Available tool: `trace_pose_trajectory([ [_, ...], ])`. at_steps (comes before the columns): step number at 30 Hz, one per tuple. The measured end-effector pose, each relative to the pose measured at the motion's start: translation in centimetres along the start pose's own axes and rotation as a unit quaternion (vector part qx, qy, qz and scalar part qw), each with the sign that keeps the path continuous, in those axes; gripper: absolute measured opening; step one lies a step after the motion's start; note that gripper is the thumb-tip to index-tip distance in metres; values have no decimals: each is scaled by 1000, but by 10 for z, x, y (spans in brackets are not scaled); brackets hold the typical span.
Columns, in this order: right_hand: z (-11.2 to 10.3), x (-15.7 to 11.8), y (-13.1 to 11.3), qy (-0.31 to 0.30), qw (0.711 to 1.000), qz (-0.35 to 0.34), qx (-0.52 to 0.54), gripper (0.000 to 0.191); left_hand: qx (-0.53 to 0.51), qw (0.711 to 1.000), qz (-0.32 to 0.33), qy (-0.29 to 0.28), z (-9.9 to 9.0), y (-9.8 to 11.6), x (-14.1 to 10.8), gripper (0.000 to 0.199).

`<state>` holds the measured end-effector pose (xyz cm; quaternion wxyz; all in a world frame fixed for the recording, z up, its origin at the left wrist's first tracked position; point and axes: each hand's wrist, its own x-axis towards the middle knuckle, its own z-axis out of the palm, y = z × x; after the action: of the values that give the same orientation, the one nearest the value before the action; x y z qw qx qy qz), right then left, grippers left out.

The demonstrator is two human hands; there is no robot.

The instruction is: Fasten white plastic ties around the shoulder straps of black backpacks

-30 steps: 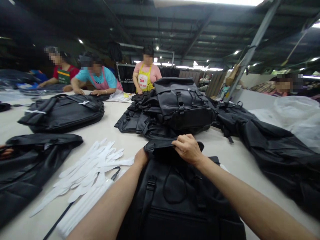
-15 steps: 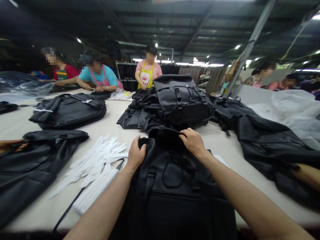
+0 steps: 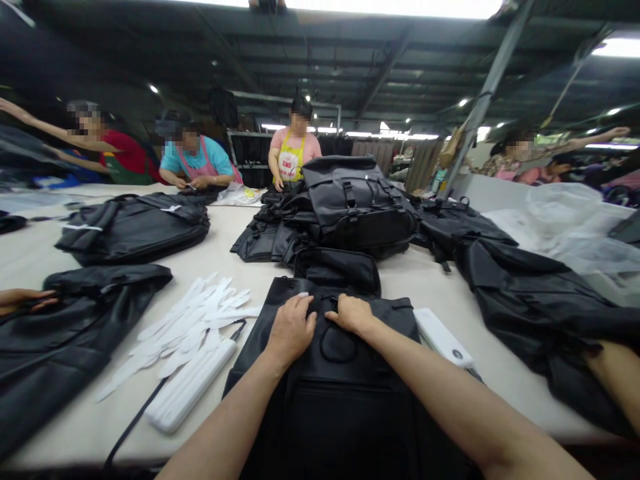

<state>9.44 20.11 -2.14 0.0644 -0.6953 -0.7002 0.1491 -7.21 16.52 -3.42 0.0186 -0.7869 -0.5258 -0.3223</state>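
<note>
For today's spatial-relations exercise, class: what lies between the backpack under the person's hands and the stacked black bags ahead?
In the head view, a black padded pouch sits there, touching the backpack; whether it is attached cannot be told.

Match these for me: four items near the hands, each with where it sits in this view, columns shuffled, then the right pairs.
Items:
1. black bag
2. white strips
3. white rectangular box
4. clear plastic sheeting

Places:
A. heaped at the far right of the view
B. lying just right of the black bag
C. under the left hand and right hand
D. in a loose pile left of the black bag

Pairs: 1-C, 2-D, 3-B, 4-A
</note>
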Motion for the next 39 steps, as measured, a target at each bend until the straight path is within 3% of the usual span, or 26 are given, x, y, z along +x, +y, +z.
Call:
trace_pose_trajectory([
  [4, 2, -13, 1, 25, 997, 25, 75, 29, -10, 1000, 26, -8, 2, 9, 0, 37],
  [7, -3, -54, -6, 51, 984, -17, 169, 21, -54, 994, 91, -32, -1, 12, -2, 53],
  [9, -4, -90, -16, 80, 939, -93, 320, 13, -94, 982, 150, -64, -4, 15, -4, 62],
  [12, -3, -132, -30, 115, 888, -150, 419, 7, -152, 968, 194, -49, -10, 21, -6, 53],
  [15, -1, -145, -38, 114, 883, -152, 430, 10, -173, 959, 224, -8, -17, 26, -7, 42],
  [19, 1, -145, -39, 89, 868, -141, 468, 12, -162, 953, 255, -10, -21, 31, -10, 27],
  [24, 1, -147, -38, 122, 842, -136, 508, 10, -146, 959, 238, -39, -20, 38, -6, 19],
  [28, 0, -144, -32, 90, 803, -101, 580, 8, -130, 965, 216, -64, -18, 37, -2, 23],
  [33, 3, -142, -24, 86, 796, -35, 599, 18, -135, 979, 155, -6, -15, 35, -9, 32],
  [36, 10, -147, -23, 78, 792, -22, 605, 17, -145, 986, 80, 27, -17, 43, -16, 33],
  [39, 14, -154, -23, 67, 791, -36, 608, 16, -254, 964, -74, -19, -23, 52, -24, 31],
])
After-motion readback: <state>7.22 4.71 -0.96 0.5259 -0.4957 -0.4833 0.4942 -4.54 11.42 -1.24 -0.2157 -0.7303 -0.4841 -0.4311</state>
